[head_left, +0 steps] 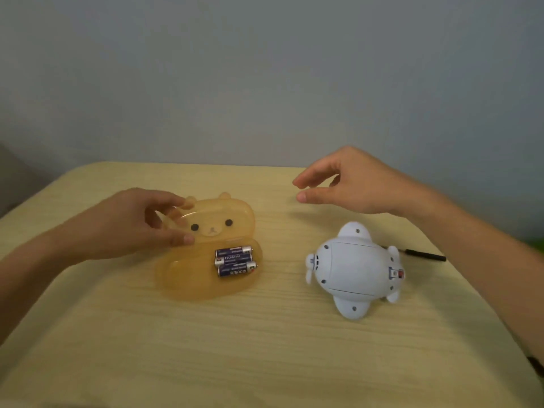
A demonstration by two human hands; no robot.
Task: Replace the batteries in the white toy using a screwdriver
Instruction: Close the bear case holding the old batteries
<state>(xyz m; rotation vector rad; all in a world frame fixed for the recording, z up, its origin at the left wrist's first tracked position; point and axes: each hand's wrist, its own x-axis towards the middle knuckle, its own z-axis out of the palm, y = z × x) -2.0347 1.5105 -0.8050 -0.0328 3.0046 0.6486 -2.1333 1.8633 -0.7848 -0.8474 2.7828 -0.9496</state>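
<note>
Left hand [129,225] grips the raised lid [219,220] of the amber bear-shaped case [188,284], thumb and fingers pinching its edge — likely holding it open so the three batteries [235,261] in the base stay reachable. Right hand [353,184] hovers above the table [265,348], fingers loosely curled, holding nothing. White toy [354,269] lies belly-up with screw holes and battery cover exposed, ready for unscrewing. Screwdriver [424,255] lies just behind the toy, untouched — probably the next reach.

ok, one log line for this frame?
left hand: on bear case lid, open | batteries: three in case | right hand: empty, raised | toy: underside up, closed | screwdriver: untouched
</note>
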